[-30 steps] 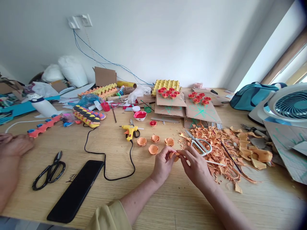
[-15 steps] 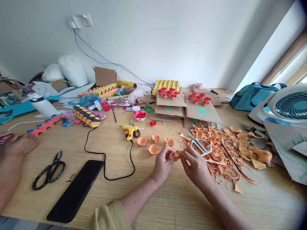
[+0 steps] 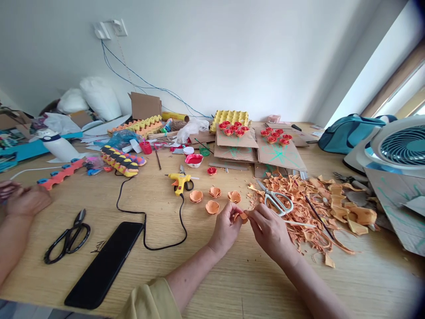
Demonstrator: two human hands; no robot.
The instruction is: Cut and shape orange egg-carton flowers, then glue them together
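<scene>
Between my fingertips is a small orange egg-carton cup (image 3: pixel 244 218) with petal-shaped edges. My left hand (image 3: pixel 227 226) pinches it from one side, while my right hand (image 3: pixel 268 226) closes its thumb and finger on the opposite edge. My fingers cover part of the cup. Several similar orange petal cups (image 3: pixel 212 207) stand just beyond my left hand. White-handled scissors (image 3: pixel 280 204) rest beside my right hand on a heap of orange carton scraps (image 3: pixel 305 212). Left of the cups lies a yellow hot glue gun (image 3: pixel 180 182) with a black cord.
A black phone (image 3: pixel 104 266) and black scissors (image 3: pixel 69 239) lie at the left front. Another person's hands (image 3: pixel 26 201) rest near a painted carton strip (image 3: pixel 63 173). Red flowers (image 3: pixel 234 128) sit on cardboard (image 3: pixel 235 153) behind. A fan (image 3: pixel 395 146) and blue bag (image 3: pixel 352 133) stand right.
My right fingers have shifted slightly along the edge of the orange cup, which has tilted a little. The rest looks the same.
</scene>
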